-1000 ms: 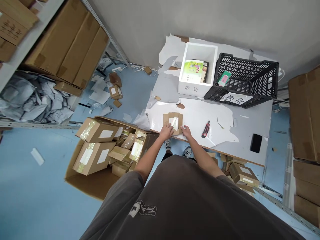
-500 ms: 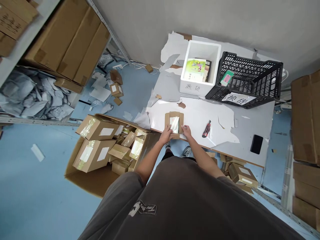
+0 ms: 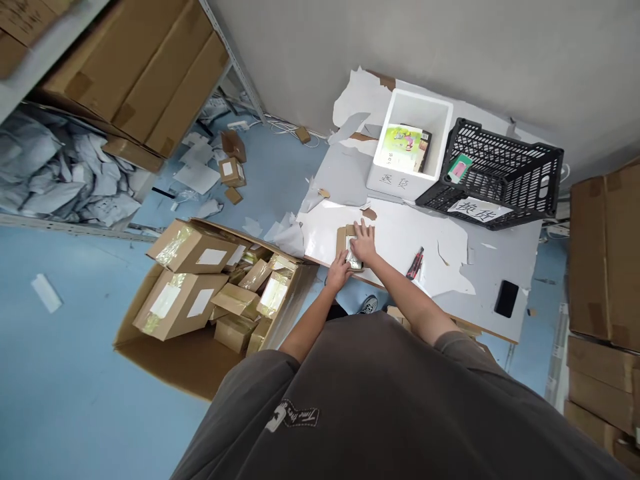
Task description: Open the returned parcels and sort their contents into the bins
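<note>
A small brown cardboard parcel (image 3: 344, 235) with clear tape lies near the front left edge of the table (image 3: 500, 267). My right hand (image 3: 363, 241) rests flat on top of it, fingers spread. At the parcel's near edge sits my left hand (image 3: 339, 271), holding the box at its front side. A red and black box cutter (image 3: 415, 263) lies on the table just right of my right forearm.
A white foam box (image 3: 395, 180) with books and a black plastic crate (image 3: 500, 180) stand at the table's back. A black phone (image 3: 505, 298) lies at the right. On the floor to the left, an open carton (image 3: 165, 360) holds several taped parcels. Stacked cartons stand on both sides.
My right hand has moved from the parcel's right edge up onto its top and now covers it. My left hand stays at the near edge. The view has shifted slightly.
</note>
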`<state>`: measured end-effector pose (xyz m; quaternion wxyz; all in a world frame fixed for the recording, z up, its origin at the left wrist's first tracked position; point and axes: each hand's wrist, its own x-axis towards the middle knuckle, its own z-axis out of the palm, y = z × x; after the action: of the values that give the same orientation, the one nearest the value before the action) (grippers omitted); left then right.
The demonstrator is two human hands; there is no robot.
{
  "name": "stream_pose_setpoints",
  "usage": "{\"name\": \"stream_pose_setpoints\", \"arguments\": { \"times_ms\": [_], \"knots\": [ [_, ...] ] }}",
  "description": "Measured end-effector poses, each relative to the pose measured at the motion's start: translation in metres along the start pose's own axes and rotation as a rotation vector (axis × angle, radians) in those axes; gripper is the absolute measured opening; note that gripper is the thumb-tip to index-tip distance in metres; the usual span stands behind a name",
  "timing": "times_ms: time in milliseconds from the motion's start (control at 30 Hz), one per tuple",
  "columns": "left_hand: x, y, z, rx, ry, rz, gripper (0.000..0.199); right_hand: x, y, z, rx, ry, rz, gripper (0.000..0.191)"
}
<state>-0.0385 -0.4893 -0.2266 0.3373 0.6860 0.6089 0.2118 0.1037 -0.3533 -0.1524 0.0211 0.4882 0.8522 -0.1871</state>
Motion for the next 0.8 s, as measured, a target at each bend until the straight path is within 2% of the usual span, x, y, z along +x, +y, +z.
{"name": "stream_pose_setpoints", "arguments": {
  "times_ms": [100, 233, 333, 467, 567, 667, 800],
  "knots": [
    [0.001, 0.000, 0.001, 0.009, 0.008, -0.003, 0.013, 0.004, -0.004, 0.008, -0.068, -0.065, 0.041, 0.043],
    [0.001, 0.003, -0.001, 0.019, -0.016, 0.007, 0.014, -0.010, -0.002, 0.013, -0.124, -0.044, 0.075, 0.057],
    [0.001, 0.005, -0.003, 0.012, -0.009, 0.022, 0.015, -0.015, 0.006, 0.006, -0.168, -0.006, 0.140, 0.068],
    [0.001, 0.007, -0.003, 0.002, -0.002, 0.027, 0.016, 0.000, 0.027, -0.010, -0.169, -0.014, 0.236, 0.076],
    [0.001, 0.008, -0.004, 0.001, -0.012, 0.022, 0.015, 0.019, 0.043, -0.010, -0.099, -0.099, 0.276, 0.081],
    [-0.002, 0.008, -0.009, 0.006, -0.023, 0.017, 0.012, 0.032, 0.053, 0.004, 0.067, -0.170, 0.369, 0.085],
    [-0.008, 0.019, -0.010, 0.021, -0.043, -0.011, 0.016, 0.038, 0.058, 0.023, 0.295, -0.129, 0.449, 0.076]
  ]
}}
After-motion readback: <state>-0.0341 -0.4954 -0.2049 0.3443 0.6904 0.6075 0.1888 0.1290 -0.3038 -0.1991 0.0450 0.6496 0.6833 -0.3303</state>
